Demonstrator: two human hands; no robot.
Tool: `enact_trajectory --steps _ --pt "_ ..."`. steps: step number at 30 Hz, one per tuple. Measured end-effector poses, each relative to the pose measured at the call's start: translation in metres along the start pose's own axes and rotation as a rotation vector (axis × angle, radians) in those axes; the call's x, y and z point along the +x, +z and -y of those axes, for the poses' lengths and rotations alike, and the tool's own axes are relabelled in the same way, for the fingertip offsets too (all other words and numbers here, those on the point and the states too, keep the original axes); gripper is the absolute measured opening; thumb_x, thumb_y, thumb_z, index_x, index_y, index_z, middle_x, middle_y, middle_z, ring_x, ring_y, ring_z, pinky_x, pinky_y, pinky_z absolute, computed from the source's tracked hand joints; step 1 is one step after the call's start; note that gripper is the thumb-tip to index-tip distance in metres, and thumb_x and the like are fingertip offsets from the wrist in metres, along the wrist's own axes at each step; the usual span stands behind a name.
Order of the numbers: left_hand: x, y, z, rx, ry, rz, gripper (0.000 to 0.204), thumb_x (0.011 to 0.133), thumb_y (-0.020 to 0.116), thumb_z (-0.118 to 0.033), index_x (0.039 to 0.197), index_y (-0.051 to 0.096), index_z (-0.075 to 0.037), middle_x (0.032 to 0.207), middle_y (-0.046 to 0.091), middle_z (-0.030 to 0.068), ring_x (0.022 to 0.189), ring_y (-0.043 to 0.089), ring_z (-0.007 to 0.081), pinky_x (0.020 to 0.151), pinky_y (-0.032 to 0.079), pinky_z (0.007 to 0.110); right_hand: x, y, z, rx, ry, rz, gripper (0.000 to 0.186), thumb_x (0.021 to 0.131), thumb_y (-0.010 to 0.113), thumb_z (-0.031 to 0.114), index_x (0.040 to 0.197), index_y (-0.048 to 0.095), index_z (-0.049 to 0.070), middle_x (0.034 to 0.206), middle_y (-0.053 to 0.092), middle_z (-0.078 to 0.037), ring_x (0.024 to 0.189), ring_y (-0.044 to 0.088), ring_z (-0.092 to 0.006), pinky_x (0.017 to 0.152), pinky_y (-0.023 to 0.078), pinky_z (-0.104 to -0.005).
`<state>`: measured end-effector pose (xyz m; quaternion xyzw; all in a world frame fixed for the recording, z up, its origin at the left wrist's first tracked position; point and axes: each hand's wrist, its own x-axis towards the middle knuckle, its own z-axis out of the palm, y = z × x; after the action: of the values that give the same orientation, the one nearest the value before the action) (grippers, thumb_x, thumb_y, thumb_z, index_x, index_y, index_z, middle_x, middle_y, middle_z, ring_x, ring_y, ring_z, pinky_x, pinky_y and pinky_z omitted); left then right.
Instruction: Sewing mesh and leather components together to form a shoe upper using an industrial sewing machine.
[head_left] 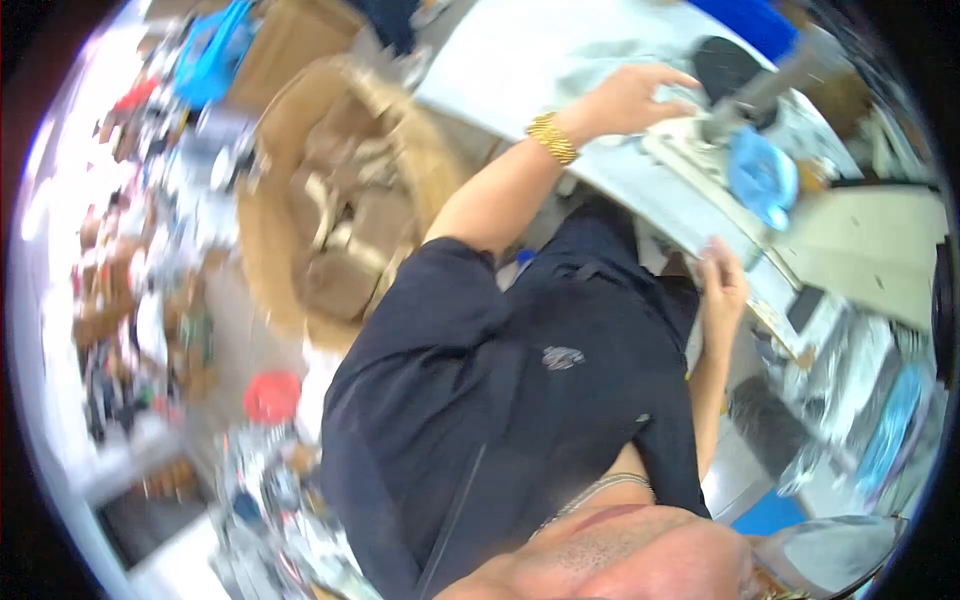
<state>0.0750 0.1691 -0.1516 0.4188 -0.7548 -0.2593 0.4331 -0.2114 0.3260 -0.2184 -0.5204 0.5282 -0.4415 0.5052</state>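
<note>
Left hand point(630, 100): extended over the white, smooth-faced worktop point(500, 65), beside a cream machine body point(690, 150). Its grip is spread, with thumb and fingers apart and a gap between them; whether the fingertips touch the surface cannot be determined. A gold-coloured band point(553, 138) of ribbed metallic links circles the wrist.

Right hand point(722, 280): near the front edge of the worktop, fingers bent and blurred. Whether its grip is pressed together or pinching anything cannot be told.

Pale grey-green cloth point(615, 65), soft and loosely rumpled, lies on the worktop just beyond the left hand. The machine body, hard and straight-edged, sits on the worktop between the two hands. A grey, rod-like part point(775, 90) slants above it, in front of a dark, rounded flat piece point(730, 65). Near the machine's right side is a crumpled, glossy light-blue wrapping point(760, 178). Further right stands a broad, smooth cream panel point(860, 250).

Left of the person, a brown cardboard carton point(270, 240) with a bowed, uneven rim holds matt brown flat pieces point(385, 220) and narrow beige strips point(322, 210). A rounded red object point(272, 397) lies below it in view. At far right, clear plastic packaging point(850, 375) shows creased, reflective surfaces.
</note>
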Motion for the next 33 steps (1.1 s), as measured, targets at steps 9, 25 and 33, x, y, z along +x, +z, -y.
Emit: enact_trajectory --steps 9,25,33 --pt "-0.222 -0.133 0.019 0.064 -0.535 -0.738 0.019 0.098 0.067 -0.012 0.110 0.073 0.000 0.100 0.076 0.0064 0.090 0.070 0.0114 0.078 0.056 0.025 0.029 -0.012 -0.002 -0.140 0.064 0.227 0.033 0.102 0.061 0.011 0.131 0.061 -0.004 0.108 0.068 -0.008 0.095 0.065 -0.0130 0.086 0.053 -0.0262" --pt "-0.500 -0.197 0.162 0.541 -1.769 -0.639 0.056 0.079 0.077 -0.042 0.122 0.070 -0.006 0.126 0.068 0.0189 0.118 0.065 0.0329 0.101 0.050 0.041 0.029 -0.014 -0.001 -0.259 0.072 0.192 0.034 0.102 0.061 0.013 0.131 0.062 -0.004 0.109 0.069 -0.009 0.097 0.066 -0.0138 0.087 0.053 -0.0261" --pt "-0.535 -0.165 0.152 0.089 -1.813 -1.373 0.069 0.074 0.087 -0.033 0.120 0.062 0.012 0.125 0.066 0.0250 0.112 0.067 0.0315 0.095 0.052 0.041 0.018 -0.019 -0.003 -0.260 0.118 0.136 0.035 0.101 0.063 0.014 0.131 0.062 -0.004 0.108 0.069 -0.007 0.098 0.065 -0.0118 0.086 0.052 -0.0251"
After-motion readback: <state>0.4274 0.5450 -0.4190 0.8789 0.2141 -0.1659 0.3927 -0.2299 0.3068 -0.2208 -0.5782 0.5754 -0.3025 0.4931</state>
